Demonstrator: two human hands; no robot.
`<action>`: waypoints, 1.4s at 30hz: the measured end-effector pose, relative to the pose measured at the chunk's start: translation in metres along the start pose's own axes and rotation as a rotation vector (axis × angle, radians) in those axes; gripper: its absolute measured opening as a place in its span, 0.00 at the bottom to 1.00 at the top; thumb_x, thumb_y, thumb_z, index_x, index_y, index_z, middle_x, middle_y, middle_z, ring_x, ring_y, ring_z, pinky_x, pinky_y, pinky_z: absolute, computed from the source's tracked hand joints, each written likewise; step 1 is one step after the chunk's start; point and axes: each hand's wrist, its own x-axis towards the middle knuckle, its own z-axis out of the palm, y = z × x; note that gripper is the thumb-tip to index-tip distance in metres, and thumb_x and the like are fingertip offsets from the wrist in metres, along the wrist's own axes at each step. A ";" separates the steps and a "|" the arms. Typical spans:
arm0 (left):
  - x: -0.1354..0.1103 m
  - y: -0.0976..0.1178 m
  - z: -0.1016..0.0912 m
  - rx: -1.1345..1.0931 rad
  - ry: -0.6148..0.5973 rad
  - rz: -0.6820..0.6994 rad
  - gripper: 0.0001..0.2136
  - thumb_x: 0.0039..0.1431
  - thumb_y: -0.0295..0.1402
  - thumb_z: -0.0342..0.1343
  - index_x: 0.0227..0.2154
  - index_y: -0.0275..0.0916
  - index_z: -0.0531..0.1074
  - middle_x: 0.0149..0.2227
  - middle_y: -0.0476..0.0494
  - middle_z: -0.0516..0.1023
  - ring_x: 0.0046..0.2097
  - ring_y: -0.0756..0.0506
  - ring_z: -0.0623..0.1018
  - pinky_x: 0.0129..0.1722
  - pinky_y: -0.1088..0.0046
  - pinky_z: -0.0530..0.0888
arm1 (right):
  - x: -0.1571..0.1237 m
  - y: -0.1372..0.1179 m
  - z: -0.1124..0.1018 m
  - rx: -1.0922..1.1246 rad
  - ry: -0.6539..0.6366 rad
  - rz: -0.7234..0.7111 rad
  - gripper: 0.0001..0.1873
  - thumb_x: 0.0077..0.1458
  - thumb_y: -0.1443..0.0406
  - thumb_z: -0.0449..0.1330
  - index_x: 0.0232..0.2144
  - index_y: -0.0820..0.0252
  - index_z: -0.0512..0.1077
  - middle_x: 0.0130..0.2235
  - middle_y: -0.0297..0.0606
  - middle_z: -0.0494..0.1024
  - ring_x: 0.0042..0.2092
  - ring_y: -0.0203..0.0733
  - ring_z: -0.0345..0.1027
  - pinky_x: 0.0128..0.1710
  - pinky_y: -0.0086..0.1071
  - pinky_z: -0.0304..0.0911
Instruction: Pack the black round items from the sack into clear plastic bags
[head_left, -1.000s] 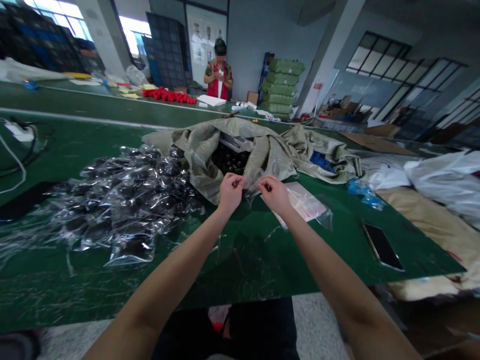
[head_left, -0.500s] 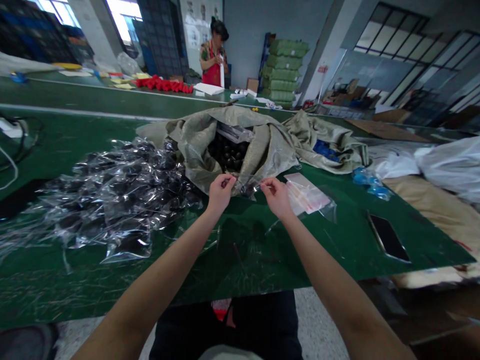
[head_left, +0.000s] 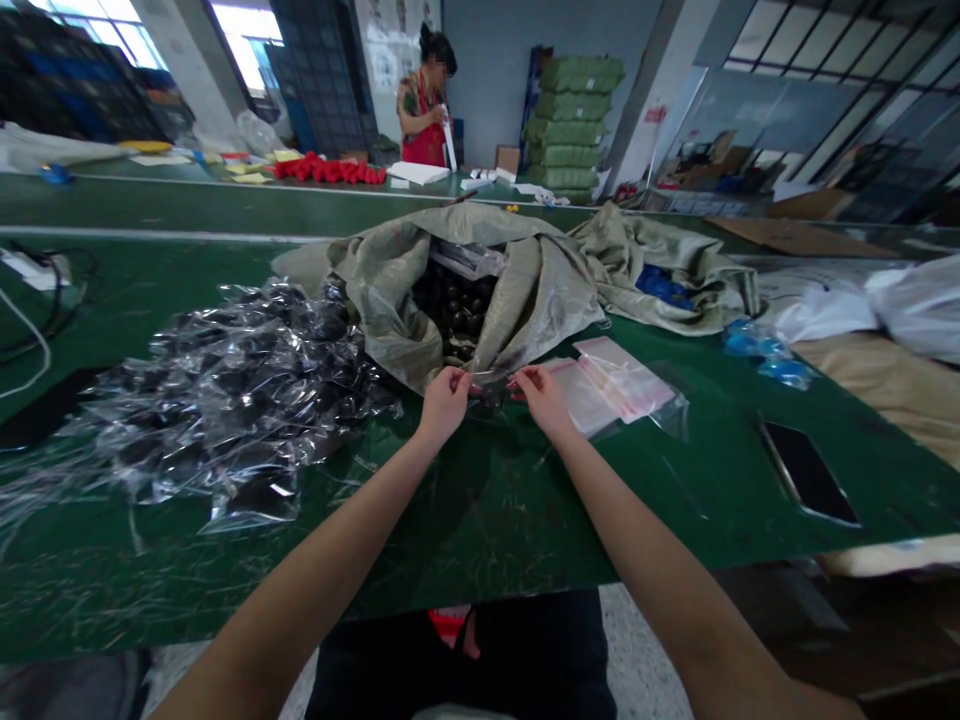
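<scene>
Left hand (head_left: pixel 444 405) and right hand (head_left: pixel 543 397) pinch a clear plastic bag (head_left: pixel 489 385) between them, close together, just before the woven sack (head_left: pixel 536 300) on the bench (head_left: pixel 480 530).

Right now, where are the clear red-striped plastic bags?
In head view, the bags sit on the green table beside the right hand, near the beige woven sack.

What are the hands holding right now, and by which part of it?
The left hand and right hand pinch a small clear plastic bag by its upper edge, one at each side.
</scene>
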 end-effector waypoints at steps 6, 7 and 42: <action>-0.004 -0.001 -0.002 0.054 -0.017 -0.058 0.08 0.59 0.37 0.52 0.29 0.38 0.69 0.28 0.46 0.81 0.29 0.47 0.76 0.33 0.72 0.68 | 0.006 0.006 -0.002 0.023 -0.049 0.009 0.14 0.48 0.53 0.62 0.29 0.58 0.71 0.29 0.36 0.78 0.33 0.41 0.74 0.35 0.34 0.70; -0.005 -0.002 -0.003 0.047 -0.035 -0.076 0.08 0.58 0.36 0.53 0.28 0.38 0.69 0.27 0.46 0.81 0.29 0.47 0.77 0.33 0.72 0.68 | 0.007 0.007 -0.002 0.047 -0.058 0.024 0.14 0.48 0.53 0.62 0.28 0.58 0.71 0.28 0.35 0.78 0.32 0.40 0.74 0.34 0.33 0.70; 0.013 0.051 0.011 1.076 -0.269 0.823 0.15 0.67 0.37 0.45 0.42 0.43 0.78 0.45 0.45 0.79 0.34 0.48 0.78 0.28 0.73 0.67 | 0.003 0.007 -0.012 0.185 -0.193 0.039 0.10 0.47 0.59 0.64 0.32 0.58 0.74 0.30 0.32 0.78 0.33 0.37 0.72 0.39 0.34 0.71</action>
